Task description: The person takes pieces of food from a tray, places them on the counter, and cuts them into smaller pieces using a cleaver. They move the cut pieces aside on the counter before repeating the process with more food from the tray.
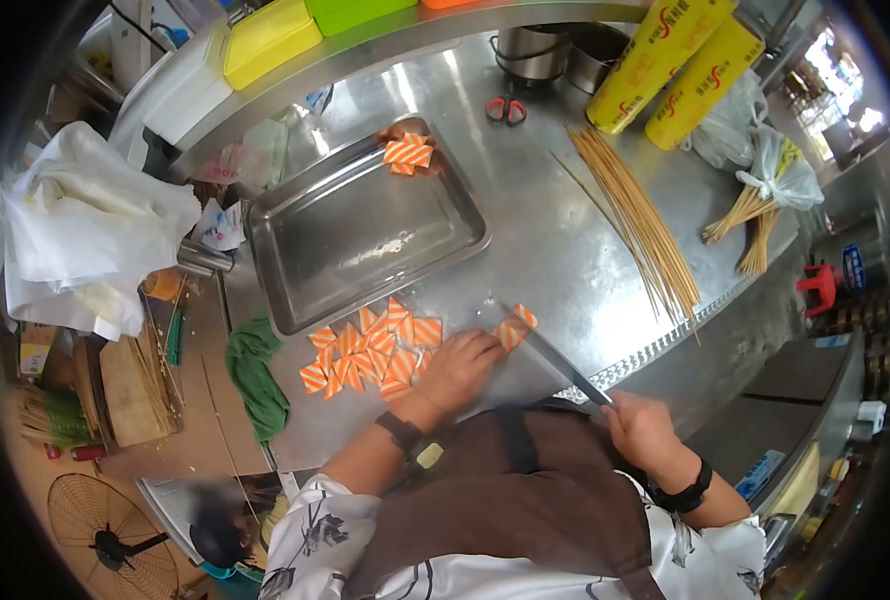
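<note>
My right hand (641,430) is closed round the handle of a knife (563,365), whose blade points up and left over the steel counter. Beside the blade's far end lie orange-and-white striped pieces (515,328). My left hand (462,368) rests on the counter between these and a loose pile of similar striped pieces (377,352); its fingers are bent together, and whether anything is under them is hidden. Beyond the pile is a metal tray (365,270) with a few striped pieces (408,153) in its far right corner.
Wooden skewers (635,220) lie at the right, with bundled skewers (742,215) farther out. Red-handled scissors (506,110), metal pots (531,52) and yellow rolls (655,60) stand at the back. A green cloth (258,378) hangs at the left edge.
</note>
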Motion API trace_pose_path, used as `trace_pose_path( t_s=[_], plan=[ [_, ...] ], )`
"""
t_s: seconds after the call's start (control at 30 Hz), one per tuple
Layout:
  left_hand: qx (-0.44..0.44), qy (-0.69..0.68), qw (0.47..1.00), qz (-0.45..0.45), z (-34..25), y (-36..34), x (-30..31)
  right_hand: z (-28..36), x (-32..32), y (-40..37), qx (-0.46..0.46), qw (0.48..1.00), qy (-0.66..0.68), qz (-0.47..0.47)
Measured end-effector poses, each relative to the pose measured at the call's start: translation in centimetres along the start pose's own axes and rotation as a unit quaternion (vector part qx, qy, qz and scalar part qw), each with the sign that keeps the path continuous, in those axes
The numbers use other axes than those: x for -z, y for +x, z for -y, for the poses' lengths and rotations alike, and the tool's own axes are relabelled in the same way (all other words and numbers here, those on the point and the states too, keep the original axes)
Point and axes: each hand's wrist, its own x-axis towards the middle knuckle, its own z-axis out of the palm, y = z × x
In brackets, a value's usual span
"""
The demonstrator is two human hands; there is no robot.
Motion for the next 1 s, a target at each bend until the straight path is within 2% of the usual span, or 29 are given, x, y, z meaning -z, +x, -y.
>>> trace_pose_path(
  t_s=[0.4,0.5,0.7,0.93,1.0],
  plan=[
    [0.003,-0.011,1.000,-0.001,0.2,0.2,-0.2,1.3,0.4,1.2,-0.020,0.997,-0.031,0.061],
    [0.019,-0.024,0.999,0.010,0.1,0.0,-0.7,-0.1,-1.3,2.0,-0.037,0.996,-0.034,0.077],
    [0.035,-0.033,0.999,0.006,0.0,1.0,-0.9,-0.8,-1.7,2.8,-0.012,1.000,-0.003,-0.005],
    [-0.002,0.002,1.000,-0.013,-0.2,0.5,-0.8,0.2,0.2,1.1,-0.015,0.998,-0.019,0.050],
    [0.005,0.001,1.000,-0.006,-0.1,0.4,-1.2,0.3,-0.1,1.0,0.051,0.998,-0.035,0.002]
  ],
)
